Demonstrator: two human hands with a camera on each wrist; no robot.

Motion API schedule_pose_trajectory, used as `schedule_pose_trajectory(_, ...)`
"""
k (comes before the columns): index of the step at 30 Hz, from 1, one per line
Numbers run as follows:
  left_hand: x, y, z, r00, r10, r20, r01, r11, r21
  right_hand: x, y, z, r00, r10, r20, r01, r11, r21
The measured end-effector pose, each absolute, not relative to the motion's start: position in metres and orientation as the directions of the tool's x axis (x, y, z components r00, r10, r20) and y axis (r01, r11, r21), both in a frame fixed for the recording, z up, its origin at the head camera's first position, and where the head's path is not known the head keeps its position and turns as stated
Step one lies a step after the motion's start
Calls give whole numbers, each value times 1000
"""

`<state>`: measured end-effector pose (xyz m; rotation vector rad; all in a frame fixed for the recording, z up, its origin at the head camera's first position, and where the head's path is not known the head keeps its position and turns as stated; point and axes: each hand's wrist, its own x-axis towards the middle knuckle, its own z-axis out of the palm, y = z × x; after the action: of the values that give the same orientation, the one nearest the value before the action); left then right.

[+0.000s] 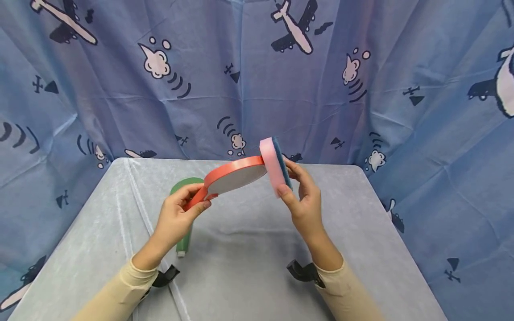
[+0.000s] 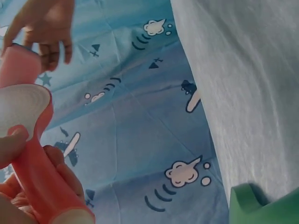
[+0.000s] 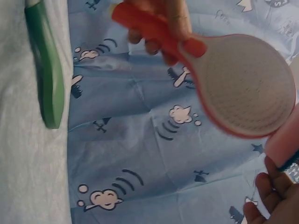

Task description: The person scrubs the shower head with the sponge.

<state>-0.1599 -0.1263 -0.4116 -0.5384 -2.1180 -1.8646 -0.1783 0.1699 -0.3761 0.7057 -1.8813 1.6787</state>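
Observation:
My left hand (image 1: 175,218) grips a red shower head (image 1: 229,169) by its handle, holding it above the table. Its pale, round spray face (image 3: 250,84) shows rows of tiny holes in the right wrist view. Between the thumb and fingers of my right hand (image 1: 307,207) is a sponge (image 1: 272,165), pink with a dark blue scouring side. The pink side lies against the rim of the shower head at its far end. A green shower head (image 1: 184,243) rests on the table behind my left hand, its middle partly hidden by that hand.
The table (image 1: 249,276) wears a light grey cloth with a crease along the left. A blue curtain (image 1: 249,102) with plane and cloud prints hangs behind it and at both sides. Dark straps (image 1: 307,272) sit at both wrists.

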Motion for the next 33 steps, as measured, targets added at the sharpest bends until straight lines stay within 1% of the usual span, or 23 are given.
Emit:
schedule_pose_trajectory(3, -160, -125, -411, -889, 95, 448, 456, 84, 886, -179, 170, -374, -705, -34, 708, -709, 64, -702)
schedule_pose_trajectory(8, -157, -127, -409, -901, 95, 423, 424, -16, 906, -181, 168, -379, -753, -86, 652, -658, 85, -748)
schedule_pose_trajectory(10, -156, -128, -409, -905, 115, 409, 408, -33, 912, -180, 169, -379, -758, -95, 645, -652, 98, -752)
schedule_pose_trajectory(12, -156, -126, -409, -907, 133, 400, 401, -22, 916, -177, 170, -377, -742, -83, 665, -670, 82, -738)
schedule_pose_trajectory(17, -155, -121, -409, -898, 164, 407, 413, -1, 911, -177, 173, -371, -655, -40, 755, -755, -11, -656)
schedule_pose_trajectory(20, -156, -122, -409, -902, 178, 394, 391, -49, 919, -179, 171, -375, -642, -50, 765, -765, -17, -644)
schedule_pose_trajectory(24, -157, -125, -410, -919, 227, 322, 296, -138, 945, -181, 167, -381, -664, -93, 742, -747, 56, -662)
schedule_pose_trajectory(26, -158, -125, -411, -925, 260, 276, 241, -161, 957, -181, 167, -381, -671, -107, 734, -742, 93, -664)
schedule_pose_trajectory(28, -158, -125, -412, -930, 282, 237, 200, -154, 968, -182, 167, -381, -677, -110, 728, -736, 121, -666)
schedule_pose_trajectory(30, -159, -124, -413, -932, 290, 217, 185, -134, 974, -183, 168, -381, -679, -105, 726, -733, 148, -664)
schedule_pose_trajectory(33, -159, -122, -413, -941, 273, 201, 179, -105, 978, -185, 167, -382, -661, -90, 745, -745, 193, -638)
